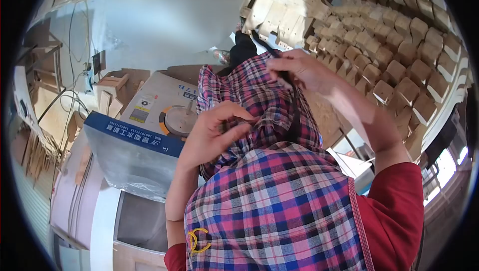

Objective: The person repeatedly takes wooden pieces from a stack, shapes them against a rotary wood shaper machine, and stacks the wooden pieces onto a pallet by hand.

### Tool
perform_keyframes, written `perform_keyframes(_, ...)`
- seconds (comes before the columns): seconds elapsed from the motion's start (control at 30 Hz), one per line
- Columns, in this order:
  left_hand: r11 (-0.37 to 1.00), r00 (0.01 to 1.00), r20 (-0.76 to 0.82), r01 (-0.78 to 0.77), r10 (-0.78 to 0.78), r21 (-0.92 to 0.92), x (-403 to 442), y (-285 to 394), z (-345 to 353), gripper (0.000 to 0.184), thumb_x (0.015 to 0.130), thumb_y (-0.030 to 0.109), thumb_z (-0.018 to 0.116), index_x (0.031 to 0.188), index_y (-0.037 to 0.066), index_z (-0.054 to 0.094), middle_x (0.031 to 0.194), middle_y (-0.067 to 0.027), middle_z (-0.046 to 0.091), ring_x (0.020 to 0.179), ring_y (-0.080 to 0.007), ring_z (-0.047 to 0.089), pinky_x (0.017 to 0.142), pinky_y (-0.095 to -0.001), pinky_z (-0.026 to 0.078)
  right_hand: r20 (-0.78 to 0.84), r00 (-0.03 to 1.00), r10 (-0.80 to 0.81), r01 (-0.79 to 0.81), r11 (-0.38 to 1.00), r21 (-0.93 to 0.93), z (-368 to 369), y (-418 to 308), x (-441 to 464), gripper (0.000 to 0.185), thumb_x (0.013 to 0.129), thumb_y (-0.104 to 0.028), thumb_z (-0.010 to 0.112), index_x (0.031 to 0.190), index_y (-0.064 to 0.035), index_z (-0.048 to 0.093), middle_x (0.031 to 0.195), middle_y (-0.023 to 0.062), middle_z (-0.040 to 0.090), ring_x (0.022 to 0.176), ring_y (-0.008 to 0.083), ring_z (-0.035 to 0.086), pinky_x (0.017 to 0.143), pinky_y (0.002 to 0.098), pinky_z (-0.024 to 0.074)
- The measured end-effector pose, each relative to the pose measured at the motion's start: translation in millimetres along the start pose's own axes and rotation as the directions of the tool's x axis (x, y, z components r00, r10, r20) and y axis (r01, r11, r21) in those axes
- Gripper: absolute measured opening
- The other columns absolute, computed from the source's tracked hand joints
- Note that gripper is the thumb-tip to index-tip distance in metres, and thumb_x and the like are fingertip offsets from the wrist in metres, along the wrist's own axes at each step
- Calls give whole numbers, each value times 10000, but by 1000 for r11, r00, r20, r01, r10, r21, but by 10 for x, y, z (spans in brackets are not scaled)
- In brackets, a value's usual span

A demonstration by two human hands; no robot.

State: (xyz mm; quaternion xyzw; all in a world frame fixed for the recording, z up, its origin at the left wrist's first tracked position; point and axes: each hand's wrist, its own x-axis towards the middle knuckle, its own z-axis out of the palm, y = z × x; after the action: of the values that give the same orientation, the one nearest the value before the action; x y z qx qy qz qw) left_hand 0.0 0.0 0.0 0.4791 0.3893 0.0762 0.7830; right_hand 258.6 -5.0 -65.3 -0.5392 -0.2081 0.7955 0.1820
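I wear a pink, blue and black plaid apron point(269, 191) over a red short-sleeved top. My right hand point(299, 70) is raised over the apron's lower part, its fingers closed around a long black strap point(295, 116). One stretch of the strap runs down across the plaid cloth; another extends past the fingers toward the floor. My left hand point(214, 132) is at the apron's left side, fingers curled, with thumb and forefinger close together against a bunched fold of its cloth. The exact grip of those fingertips is partly hidden.
A machine with a blue-edged top point(134, 136) and a round disc point(180, 120) stands close on my left. Stacks of shaped wooden blocks point(384, 91) rise on the right. Pale wooden boards point(279, 9) lie ahead. Cables point(75, 71) hang at the far left.
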Motion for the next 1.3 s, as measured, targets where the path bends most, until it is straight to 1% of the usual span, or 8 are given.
perform_keyframes(0.13, 971, 968, 135, -225, 213, 83, -162, 196, 201, 186, 746, 15, 656, 929, 33, 632, 906, -63, 617, 811, -191, 555, 783, -288, 425, -208, 977, -52, 21, 989, -147, 180, -670, -572, 269, 862, -265, 574, 795, -19, 660, 686, 45, 614, 544, 71, 472, 447, 181, 324)
perform_keyframes(0.33, 800, 876, 234, -480, 421, 360, 69, 416, 336, 175, 766, 65, 639, 937, 27, 632, 927, -70, 616, 800, -222, 554, 765, -298, 432, 67, 995, -71, 96, 552, -829, -75, -1026, -998, 269, 875, -271, 546, 813, -21, 623, 666, 29, 577, 529, 111, 463, 490, 241, 372)
perform_keyframes(0.53, 774, 906, 395, -356, 149, 524, 414, 870, 428, 191, 760, 151, 631, 868, -8, 633, 824, -103, 624, 701, -266, 538, 691, -335, 446, 386, 916, -110, 399, 146, -905, -178, -1344, -1156, 210, 855, -230, 559, 807, -29, 595, 637, 7, 542, 535, 135, 443, 519, 262, 368)
perform_keyframes(0.63, 682, 876, 477, -304, -74, 665, 520, 1134, 408, 218, 742, 179, 631, 818, -26, 626, 738, -124, 619, 636, -287, 519, 646, -358, 447, 513, 792, 331, 322, 489, -811, -121, -1292, -1281, 180, 845, -225, 560, 816, -52, 599, 640, -10, 520, 571, 116, 427, 529, 263, 357)
perform_keyframes(0.9, 604, 901, 411, -404, 135, 687, 841, 1013, 402, 192, 703, 157, 626, 818, 5, 647, 713, -118, 633, 626, -300, 537, 633, -371, 456, 410, 731, 545, 167, 439, -883, 135, -1692, -1292, 158, 841, -170, 505, 831, -37, 590, 648, 6, 514, 562, 121, 415, 544, 256, 372)
perform_keyframes(1.07, 692, 968, 188, -250, 166, 677, 849, 957, 388, 271, 736, 245, 573, 823, 2, 656, 743, -157, 640, 642, -342, 553, 632, -401, 464, 450, 866, 220, 404, 224, -887, 274, -1706, -1163, 169, 829, -138, 506, 801, 16, 570, 646, 46, 551, 545, 138, 411, 520, 291, 392)
perform_keyframes(1.2, 490, 857, 153, -418, 492, 765, 772, 900, 285, 312, 769, 276, 539, 832, -11, 644, 775, -188, 634, 675, -353, 580, 629, -411, 466, 413, 910, -23, 393, 357, -847, 161, -1449, -909, 80, 754, -53, 607, 727, 22, 593, 544, 45, 538, 485, 149, 398, 509, 281, 388)
perform_keyframes(1.3, 532, 907, 102, -327, 408, 781, 768, 994, 254, 285, 792, 246, 520, 831, -6, 646, 787, -182, 638, 677, -347, 585, 629, -411, 465, 307, 918, -249, 384, 372, -845, 176, -1314, -806, 99, 740, -84, 646, 705, 3, 617, 535, 45, 532, 489, 148, 399, 513, 270, 384)
